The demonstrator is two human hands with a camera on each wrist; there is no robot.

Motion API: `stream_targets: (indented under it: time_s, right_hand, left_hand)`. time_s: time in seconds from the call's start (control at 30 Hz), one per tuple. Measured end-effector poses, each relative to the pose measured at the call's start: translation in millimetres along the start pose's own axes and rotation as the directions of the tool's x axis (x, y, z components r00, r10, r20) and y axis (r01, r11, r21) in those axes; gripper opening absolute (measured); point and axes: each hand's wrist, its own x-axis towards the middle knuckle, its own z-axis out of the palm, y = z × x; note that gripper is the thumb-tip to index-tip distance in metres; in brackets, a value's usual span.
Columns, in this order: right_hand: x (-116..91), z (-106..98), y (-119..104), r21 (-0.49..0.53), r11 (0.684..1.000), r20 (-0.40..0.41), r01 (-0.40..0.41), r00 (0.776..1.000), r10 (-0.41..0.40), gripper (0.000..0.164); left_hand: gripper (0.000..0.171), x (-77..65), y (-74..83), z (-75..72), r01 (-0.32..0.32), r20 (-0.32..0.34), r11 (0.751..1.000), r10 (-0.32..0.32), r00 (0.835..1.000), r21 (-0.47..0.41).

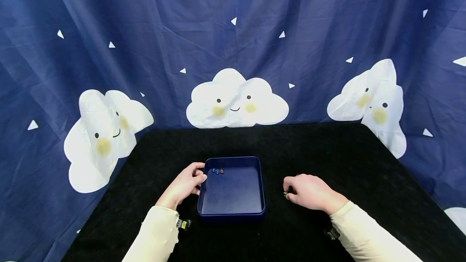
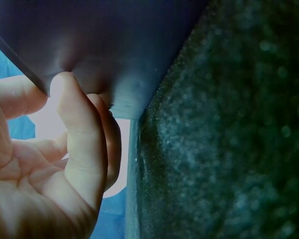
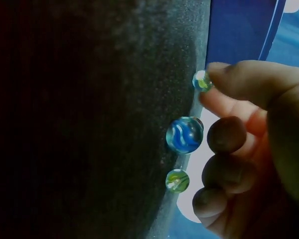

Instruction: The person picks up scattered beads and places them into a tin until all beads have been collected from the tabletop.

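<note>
A square dark-blue tray (image 1: 233, 209) sits on the black cloth, with several small marbles (image 1: 217, 171) in its far left corner. At its left side my left hand (image 1: 185, 183) holds the tray's edge; the left wrist view shows fingertips (image 2: 65, 84) against the outer wall (image 2: 104, 40). To the right of the tray, my right hand (image 1: 309, 191) is low over the cloth. Between its thumb and index finger it pinches a small clear marble with yellow-green inside (image 3: 202, 81). Beside its curled fingers are a larger blue swirled marble (image 3: 184, 135) and a small green marble (image 3: 177, 180).
Black cloth (image 1: 298, 144) covers the table around the tray. Behind it hangs a blue curtain (image 1: 204, 23) printed with white clouds and triangles. A dark wrist device (image 1: 184, 224) is strapped near the left sleeve.
</note>
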Motion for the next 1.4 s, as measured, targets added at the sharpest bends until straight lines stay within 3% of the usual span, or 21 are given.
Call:
stream_targets:
  time_s: [0.1, 0.77, 1.4]
  right_hand:
    - [-0.1, -0.4, -1.0, -0.028, 0.999, -0.004, 0.025, 1.000, -0.025, 0.019]
    - [10.1, -9.0, -11.0, 0.048, 0.998, -0.076, 0.033, 0.997, -0.029, 0.016]
    - [24.5, -12.9, -25.8, 0.049, 0.997, -0.139, 0.066, 0.989, -0.059, 0.016]
  left_hand:
    - [0.042, 0.1, 0.2, -0.1, -0.003, -0.004, 1.000, 0.003, 1.000, 0.002]
    - [0.043, -1.9, 0.6, -0.7, -0.009, -0.010, 1.000, 0.009, 1.000, 0.018]
    - [0.044, -2.2, 0.6, 0.0, -0.013, 0.005, 1.000, 0.013, 1.000, -0.001]
